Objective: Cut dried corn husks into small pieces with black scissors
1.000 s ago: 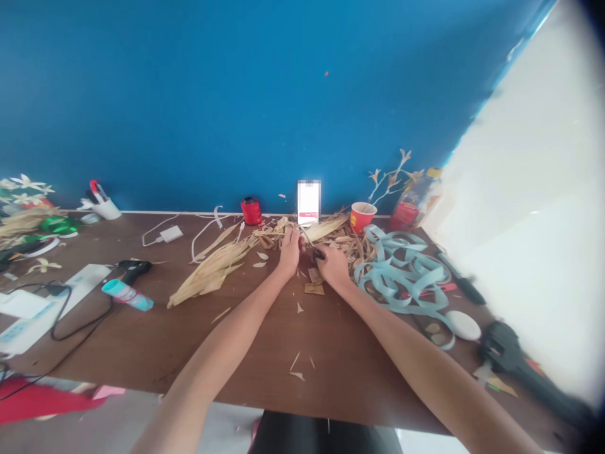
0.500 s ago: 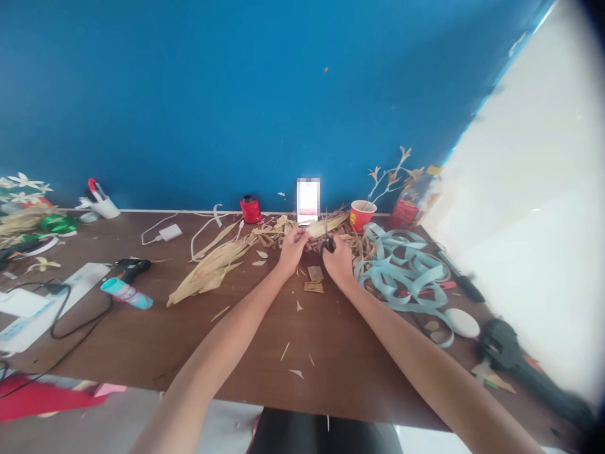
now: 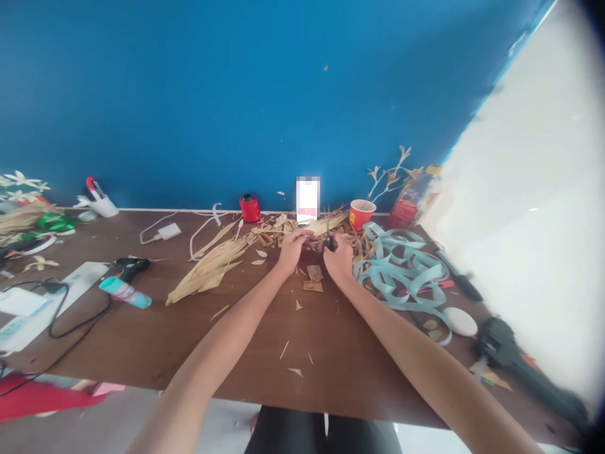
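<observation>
My right hand (image 3: pixel 339 257) is wrapped round the black handles of a pair of scissors (image 3: pixel 328 243), whose blades point up and away from me. Close beside it, the fingers of my left hand (image 3: pixel 293 249) pinch a small pale piece of dried corn husk, mostly hidden by the fingers. Behind both hands lies a heap of husk scraps (image 3: pixel 278 231), with a broad pale husk (image 3: pixel 333 222) on top. Two small brown squares (image 3: pixel 313 285) rest on the table just below my hands. Left of them is a long bundle of husks (image 3: pixel 205 272).
A lit phone (image 3: pixel 307 198) stands against the blue wall. Right of it are a red paper cup (image 3: pixel 362 215) and tangled light-blue ribbon (image 3: pixel 401 271). A large dark tool (image 3: pixel 513 353) lies far right. Leftward are a glue gun (image 3: pixel 132 267), a blue roll (image 3: pixel 125 292) and a power strip (image 3: pixel 66 302).
My left fingers have shifted slightly and spread over the husk piece. The scissors remain in my right hand, nearly in place. The view has moved very slightly.
</observation>
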Motion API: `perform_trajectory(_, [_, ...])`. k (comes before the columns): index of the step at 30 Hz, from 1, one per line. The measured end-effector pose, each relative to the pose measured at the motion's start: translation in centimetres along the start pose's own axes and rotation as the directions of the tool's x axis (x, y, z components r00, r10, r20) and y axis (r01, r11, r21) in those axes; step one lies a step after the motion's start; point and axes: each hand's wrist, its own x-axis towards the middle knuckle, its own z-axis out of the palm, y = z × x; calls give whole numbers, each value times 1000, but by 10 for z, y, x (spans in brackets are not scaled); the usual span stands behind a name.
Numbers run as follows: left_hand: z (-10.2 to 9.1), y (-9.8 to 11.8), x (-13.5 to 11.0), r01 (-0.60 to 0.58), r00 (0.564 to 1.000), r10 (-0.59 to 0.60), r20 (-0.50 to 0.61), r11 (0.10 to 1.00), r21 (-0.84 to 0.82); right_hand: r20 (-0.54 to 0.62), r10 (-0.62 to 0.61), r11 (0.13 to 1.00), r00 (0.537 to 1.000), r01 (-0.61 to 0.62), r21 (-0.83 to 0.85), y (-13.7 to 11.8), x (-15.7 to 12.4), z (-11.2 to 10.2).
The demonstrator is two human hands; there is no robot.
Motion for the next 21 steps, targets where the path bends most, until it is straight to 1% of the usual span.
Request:
perform_trajectory(3, [0,0,0,-9,1000,8,-13,999,-40,-20,16,1000,1000,-16,-8,-2,-1,-1])
perform_trajectory(6, [1,-3,0,-61,998,61,-4,998,4,-44,33,999,999,-34,-37,-3,-2,-3])
perform_trajectory(9, [1,-5,0,-93,996,93,-5,995,34,-39,22,998,999,-23,-50,-3,-2,-3])
perform_trajectory(11, [1,0,0,-108,994,109,-15,992,59,-46,0,998,999,-2,-57,-2,-3,-3])
perform_trajectory(13, [-3,12,3,-115,991,123,-55,984,133,-61,-19,998,998,15,-68,-2,-4,-3])
perform_trajectory(15, [-12,27,8,-135,979,162,-123,969,205,-55,-39,996,998,34,-88,-5,-4,-4])
perform_trajectory(17, [-26,41,15,-136,965,188,-183,955,263,0,-70,989,998,69,-131,-10,-2,-5])
perform_trajectory(18, [-35,46,19,-135,955,202,-216,948,288,50,-90,982,995,97,-160,-14,0,-6])
perform_trajectory(20, [-53,51,27,-126,941,214,-263,940,316,205,-113,965,972,157,-212,-22,6,-10])
perform_trajectory(21, [-61,51,31,-119,942,208,-262,941,317,307,-118,955,944,193,-225,-26,10,-13])
